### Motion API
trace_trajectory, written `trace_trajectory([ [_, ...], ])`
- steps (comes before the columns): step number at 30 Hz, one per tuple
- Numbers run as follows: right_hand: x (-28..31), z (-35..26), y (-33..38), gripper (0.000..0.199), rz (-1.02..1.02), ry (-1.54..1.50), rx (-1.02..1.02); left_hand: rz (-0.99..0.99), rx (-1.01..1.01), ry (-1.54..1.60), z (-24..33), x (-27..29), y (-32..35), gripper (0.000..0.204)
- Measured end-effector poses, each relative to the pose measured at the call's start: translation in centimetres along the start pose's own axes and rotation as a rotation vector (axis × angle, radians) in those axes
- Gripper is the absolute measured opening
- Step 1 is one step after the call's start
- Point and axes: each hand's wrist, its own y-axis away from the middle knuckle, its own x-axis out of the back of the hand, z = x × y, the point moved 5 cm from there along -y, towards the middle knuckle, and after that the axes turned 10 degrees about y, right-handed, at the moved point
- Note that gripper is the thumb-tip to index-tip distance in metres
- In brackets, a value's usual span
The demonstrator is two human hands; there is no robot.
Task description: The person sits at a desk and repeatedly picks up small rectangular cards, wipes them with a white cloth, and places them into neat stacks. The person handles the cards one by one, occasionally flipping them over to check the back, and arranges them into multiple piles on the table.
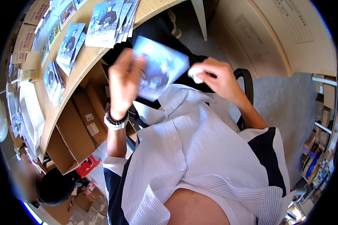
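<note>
My left hand point(123, 80), with beaded bracelets at the wrist, grips the left edge of a square, thin, bluish printed sleeve point(163, 63). The sleeve is tilted and smeared by motion; a round pattern like a disc shows on its face. Across from it, my right hand point(219, 78) pinches a small white wad point(196, 74) that looks like tissue or cloth. A gap separates the wad from the sleeve's right corner. On the table to the left lie fanned stacks of similar blue printed sleeves point(103, 22), with a smaller stack point(68, 47) beside them.
The wooden table point(148, 9) curves along the left. Open cardboard boxes point(82, 123) stand below its edge. Large cardboard sheets point(248, 33) lean at the upper right. A chair's black armrest point(248, 90) is by my right arm. Another person point(56, 187) is at the lower left.
</note>
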Motion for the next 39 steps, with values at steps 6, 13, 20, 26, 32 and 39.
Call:
trace_trajectory([
  [6,0.1,2.0,1.2,0.017,0.081,-0.050,-0.125,0.271,-0.042,0.155,1.5,6.8,-4.0,0.021],
  [13,-0.1,1.2,-3.0,0.019,0.112,-0.097,-0.073,0.403,-0.127,-0.189,0.1,9.3,-11.5,0.034],
  [20,0.3,0.6,-9.6,0.018,0.156,-0.221,0.005,0.425,-0.206,-0.402,-4.6,8.9,-16.2,0.056],
  [26,2.1,0.7,-17.4,0.022,0.232,-0.170,0.026,0.343,-0.179,-0.583,-4.2,6.8,-14.3,0.068],
  [32,2.3,3.6,-23.7,0.032,0.147,0.102,-0.142,0.346,-0.204,-0.632,-4.7,7.0,-13.7,0.070],
  [39,-0.7,-0.5,-19.5,0.020,0.169,0.115,-0.112,0.329,0.007,-0.662,-2.5,6.7,-12.8,0.069],
])
